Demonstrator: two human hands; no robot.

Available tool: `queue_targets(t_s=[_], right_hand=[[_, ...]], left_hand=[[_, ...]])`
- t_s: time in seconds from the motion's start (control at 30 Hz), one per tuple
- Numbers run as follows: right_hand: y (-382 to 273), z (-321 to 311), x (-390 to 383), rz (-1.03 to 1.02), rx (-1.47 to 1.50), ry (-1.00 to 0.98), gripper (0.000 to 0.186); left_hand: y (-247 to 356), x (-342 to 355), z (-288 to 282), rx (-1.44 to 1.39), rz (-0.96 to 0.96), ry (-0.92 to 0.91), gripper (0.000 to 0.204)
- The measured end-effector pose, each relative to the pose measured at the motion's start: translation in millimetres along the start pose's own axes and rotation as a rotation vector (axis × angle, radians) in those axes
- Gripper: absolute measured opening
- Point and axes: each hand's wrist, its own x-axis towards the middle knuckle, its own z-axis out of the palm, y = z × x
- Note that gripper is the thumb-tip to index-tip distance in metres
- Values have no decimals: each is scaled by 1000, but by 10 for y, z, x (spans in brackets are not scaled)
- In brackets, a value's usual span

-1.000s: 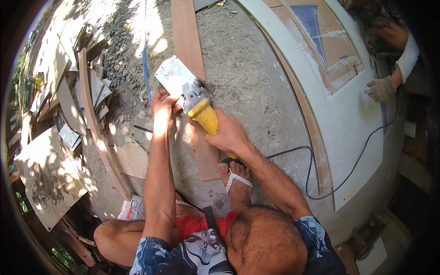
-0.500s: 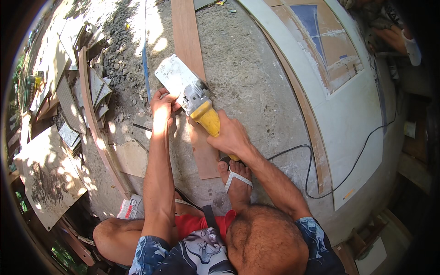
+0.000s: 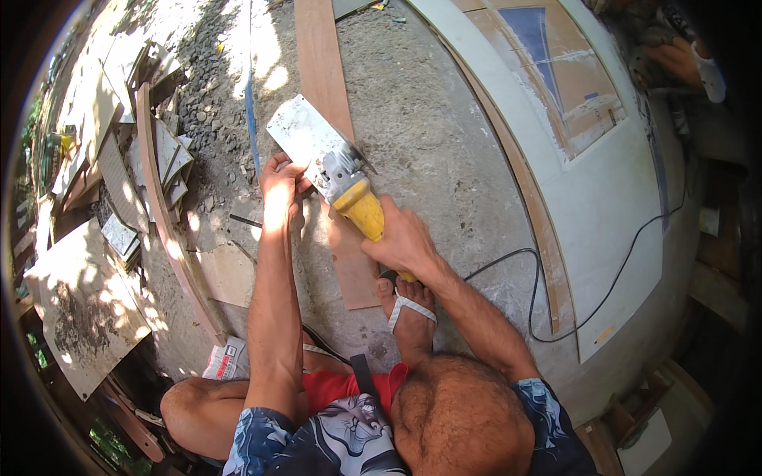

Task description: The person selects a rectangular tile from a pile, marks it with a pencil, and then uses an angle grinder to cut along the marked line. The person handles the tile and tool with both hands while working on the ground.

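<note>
Above rough concrete (image 3: 440,131), near scrap boards (image 3: 119,178), my left hand (image 3: 279,182) pinches a white panel (image 3: 298,131); my right hand (image 3: 403,239) clasps an angle grinder (image 3: 361,209).

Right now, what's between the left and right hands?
Between the left hand at the white board and the right hand on the angle grinder, the head view shows the grinder's yellow body, with brown plank and concrete ground behind it.
</note>
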Motion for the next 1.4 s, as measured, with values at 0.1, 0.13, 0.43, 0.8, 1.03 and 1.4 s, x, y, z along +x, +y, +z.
queue_targets(t_s=[0.1, 0.13, 0.43, 0.8, 1.03, 1.4], right_hand=[[41, 6, -55, 2, 19, 6, 54], [45, 6, -86, 6, 18, 4, 54], [119, -308, -462, 128, 73, 62, 61], [256, -336, -419, 51, 83, 166, 63], [103, -151, -164, 15, 103, 101, 60], [-437, -65, 423, -158, 53, 24, 61]], left_hand=[[-31, 45, -47, 10, 8, -20, 39], [-33, 69, -86, 45, 6, -17, 42], [485, 335, 114, 798, 449, 234, 79], [129, -111, -753, 599, -84, 272, 40], [-411, -718, -609, 137, -111, 108, 36], [-293, -342, -612, 305, 103, 289, 45]])
